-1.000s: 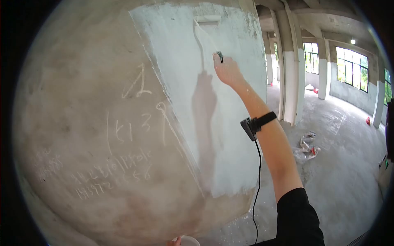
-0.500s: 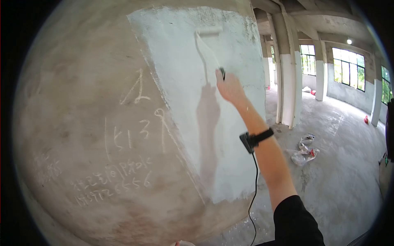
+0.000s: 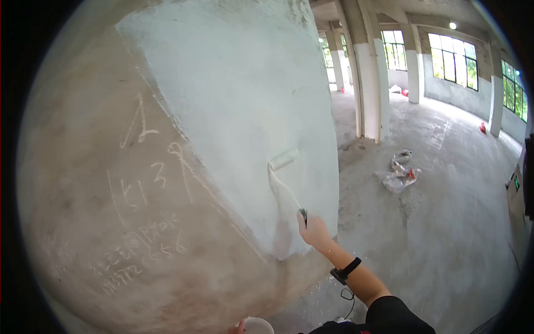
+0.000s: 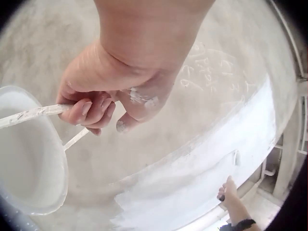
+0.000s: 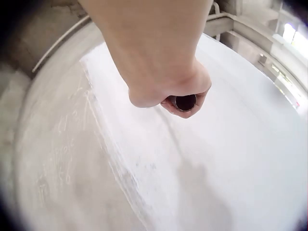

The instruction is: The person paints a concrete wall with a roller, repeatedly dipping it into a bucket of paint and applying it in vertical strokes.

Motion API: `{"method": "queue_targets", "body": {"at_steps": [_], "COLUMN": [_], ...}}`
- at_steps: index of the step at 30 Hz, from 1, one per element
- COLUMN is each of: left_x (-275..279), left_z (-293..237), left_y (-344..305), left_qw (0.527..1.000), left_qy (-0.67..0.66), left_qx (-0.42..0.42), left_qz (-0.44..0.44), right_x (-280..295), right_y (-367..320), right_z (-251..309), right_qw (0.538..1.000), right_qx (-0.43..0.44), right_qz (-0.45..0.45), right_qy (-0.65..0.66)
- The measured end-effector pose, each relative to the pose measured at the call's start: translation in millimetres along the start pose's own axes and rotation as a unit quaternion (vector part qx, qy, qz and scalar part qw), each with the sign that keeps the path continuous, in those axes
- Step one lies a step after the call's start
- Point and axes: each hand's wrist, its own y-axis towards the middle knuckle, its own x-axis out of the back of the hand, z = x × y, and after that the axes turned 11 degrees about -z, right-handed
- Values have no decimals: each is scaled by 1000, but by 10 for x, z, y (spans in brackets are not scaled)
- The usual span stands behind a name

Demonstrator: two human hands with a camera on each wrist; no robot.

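My right hand (image 3: 316, 231) grips the dark handle (image 3: 303, 216) of a paint roller (image 3: 284, 159), whose white sleeve lies against the lower part of the white painted patch (image 3: 233, 83). In the right wrist view, the fingers of the right hand (image 5: 185, 98) wrap round the handle, its round end facing the camera; the roller sleeve is hidden there. My left hand (image 4: 103, 91) has its fingers curled round the handle (image 4: 33, 114) of a white bucket (image 4: 60, 168) with pale paint inside. White paint marks the left palm and thumb. The bucket (image 3: 259, 326) shows at the head view's bottom edge.
Bare grey-brown wall (image 3: 83, 167) with chalk writing lies left of the painted patch. The patch ends at a wall edge on the right. Beyond are a pillar (image 3: 367, 83), windows, and a concrete floor (image 3: 445, 222) with crumpled plastic (image 3: 399, 177). A cable hangs by the right forearm.
The right hand has moved down the wall with the roller, from near the patch's top to its lower part. The head view has shifted, and the bucket shows more than half a second ago.
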Motion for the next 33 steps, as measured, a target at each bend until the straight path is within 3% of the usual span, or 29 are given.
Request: {"method": "queue_targets", "body": {"at_steps": [6, 10, 12, 13, 15, 19, 21, 22, 24, 25, 27, 33], "left_x": [-12, -181, -180, -161, -142, -73, -103, -98, -79, -78, -99, -216], "left_z": [-137, 214, -28, -130, -265, -229, -278, -289, -319, -361, -478, -345], "left_y": [-65, 141, 41, 0, -74, -73, -73, -103, -149, -173, -195, -154], "left_qw": [998, 997, 992, 992, 977, 950, 957, 954, 955, 953, 962, 964], "left_qy": [-48, -25, -67, -63, -155, -274, -237, -243, -257, -266, -199, -208], "left_qx": [-29, -45, 30, 29, 133, 147, 164, 169, 149, 146, 180, 159], "left_qz": [-4, -53, -104, -104, -63, -29, -43, -48, -19, -24, -56, -39], "right_x": [-207, -111, -76, -61, -24, -45, -47, -73, -131, -128, 95, 762], "right_y": [-941, -1341, -1507, -1578, -1687, -1762, -1527, -1384, -962, -729, -201, 1190], "right_z": [-744, -1055, -1266, -1367, -1558, -1706, -1596, -1583, -1521, -1447, -1093, 143], "right_qw": [996, 980, 972, 971, 957, 959, 974, 974, 994, 995, 998, 995], "right_qx": [-56, -133, -136, -140, -158, -167, -175, -168, -97, -87, -55, 63], "right_qz": [65, 142, 175, 175, 210, 192, 112, 117, 35, 35, 7, -49], "right_qy": [-20, -42, -79, -77, -126, -124, -93, -93, -29, -25, 35, 67]}}
